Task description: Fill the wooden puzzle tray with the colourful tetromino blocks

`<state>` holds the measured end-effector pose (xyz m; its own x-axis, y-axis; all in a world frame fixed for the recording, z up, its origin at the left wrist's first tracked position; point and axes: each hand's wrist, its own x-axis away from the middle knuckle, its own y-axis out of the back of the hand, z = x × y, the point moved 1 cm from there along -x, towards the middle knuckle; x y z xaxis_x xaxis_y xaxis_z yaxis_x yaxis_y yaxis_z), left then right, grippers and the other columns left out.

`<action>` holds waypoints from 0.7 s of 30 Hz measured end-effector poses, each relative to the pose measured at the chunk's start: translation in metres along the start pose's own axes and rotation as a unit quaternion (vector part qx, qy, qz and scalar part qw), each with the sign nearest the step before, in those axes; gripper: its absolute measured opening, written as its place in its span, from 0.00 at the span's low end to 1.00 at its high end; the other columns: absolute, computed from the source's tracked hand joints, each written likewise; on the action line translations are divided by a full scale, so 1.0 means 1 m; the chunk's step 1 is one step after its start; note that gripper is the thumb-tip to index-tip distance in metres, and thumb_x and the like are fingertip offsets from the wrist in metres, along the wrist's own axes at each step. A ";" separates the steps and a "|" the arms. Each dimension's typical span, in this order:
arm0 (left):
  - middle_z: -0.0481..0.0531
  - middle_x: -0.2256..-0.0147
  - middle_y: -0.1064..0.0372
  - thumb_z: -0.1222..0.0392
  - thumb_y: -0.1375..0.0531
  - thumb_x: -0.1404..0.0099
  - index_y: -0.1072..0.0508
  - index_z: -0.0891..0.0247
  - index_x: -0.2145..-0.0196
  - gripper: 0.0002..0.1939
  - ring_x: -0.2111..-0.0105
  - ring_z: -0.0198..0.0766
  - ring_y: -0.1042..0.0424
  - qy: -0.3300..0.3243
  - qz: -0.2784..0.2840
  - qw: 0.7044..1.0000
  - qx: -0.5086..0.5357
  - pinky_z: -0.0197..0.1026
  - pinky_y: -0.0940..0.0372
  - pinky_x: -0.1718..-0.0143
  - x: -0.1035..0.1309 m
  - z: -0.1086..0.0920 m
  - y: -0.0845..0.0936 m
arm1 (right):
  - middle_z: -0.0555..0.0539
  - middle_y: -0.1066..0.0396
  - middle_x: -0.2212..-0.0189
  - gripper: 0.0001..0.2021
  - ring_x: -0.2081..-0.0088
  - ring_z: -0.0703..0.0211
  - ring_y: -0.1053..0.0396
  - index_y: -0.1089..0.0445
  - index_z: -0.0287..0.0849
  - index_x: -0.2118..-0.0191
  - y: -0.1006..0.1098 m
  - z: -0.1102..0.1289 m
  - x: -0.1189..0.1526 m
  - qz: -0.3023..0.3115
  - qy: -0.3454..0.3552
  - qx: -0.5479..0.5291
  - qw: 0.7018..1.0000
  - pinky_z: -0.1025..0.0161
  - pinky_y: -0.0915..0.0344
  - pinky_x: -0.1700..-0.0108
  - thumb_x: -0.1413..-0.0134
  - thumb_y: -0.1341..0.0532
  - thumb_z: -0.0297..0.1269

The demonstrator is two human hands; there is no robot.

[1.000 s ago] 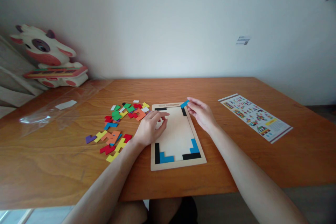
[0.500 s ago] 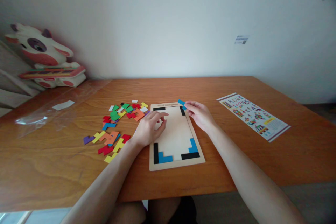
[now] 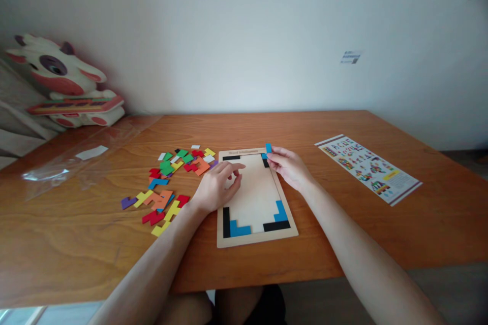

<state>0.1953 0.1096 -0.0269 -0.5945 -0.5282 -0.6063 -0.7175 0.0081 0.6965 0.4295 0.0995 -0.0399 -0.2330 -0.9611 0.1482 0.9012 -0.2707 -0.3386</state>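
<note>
A wooden puzzle board (image 3: 253, 198) with a pale frame lies on the table. Over its top right corner, my right hand (image 3: 288, 166) pinches a blue puzzle piece (image 3: 269, 149), its lower part partly behind the fingers. My left hand (image 3: 219, 185) hovers over the board's left side, fingers loosely curled and apart, holding nothing. Black bars sit in the corners, among them one at the bottom right (image 3: 276, 226) and one at the bottom left (image 3: 226, 222). Blue L-shaped pieces lie inside the lower left (image 3: 240, 230) and lower right (image 3: 280, 210) corners.
Left of the board, several loose coloured pieces (image 3: 163, 198) are scattered. A printed pattern sheet (image 3: 368, 168) lies at the right. Farther left are a clear plastic bag (image 3: 91, 152) and a toy cow with a keyboard (image 3: 76, 86). A wall (image 3: 244, 35) stands behind the table.
The blue piece has turned in my right hand from slanted to nearly upright, at the board's top right corner. My left hand has stayed in place.
</note>
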 end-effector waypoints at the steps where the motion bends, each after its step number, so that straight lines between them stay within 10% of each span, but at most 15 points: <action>1: 0.50 0.67 0.27 0.66 0.44 0.32 0.28 0.60 0.50 0.15 0.69 0.35 0.31 -0.001 0.000 1.000 0.001 0.38 0.32 0.64 0.000 0.000 0.000 | 0.51 0.25 0.72 0.14 0.71 0.64 0.31 0.23 0.45 0.68 0.000 0.000 0.000 -0.003 0.000 -0.001 1.000 0.64 0.34 0.68 0.66 0.24 0.35; 21: 0.49 0.66 0.27 0.66 0.44 0.32 0.29 0.60 0.50 0.14 0.68 0.34 0.30 -0.001 0.000 1.000 -0.007 0.38 0.32 0.64 0.000 0.000 0.000 | 0.54 0.25 0.74 0.23 0.70 0.64 0.27 0.27 0.46 0.58 -0.005 0.006 0.010 0.018 0.003 -0.001 1.000 0.66 0.31 0.66 0.65 0.24 0.35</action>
<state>0.1955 0.1094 -0.0264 -0.5949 -0.5268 -0.6071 -0.7128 -0.0034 0.7014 0.4246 0.0917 -0.0306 -0.2019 -0.9708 0.1296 0.9082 -0.2351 -0.3461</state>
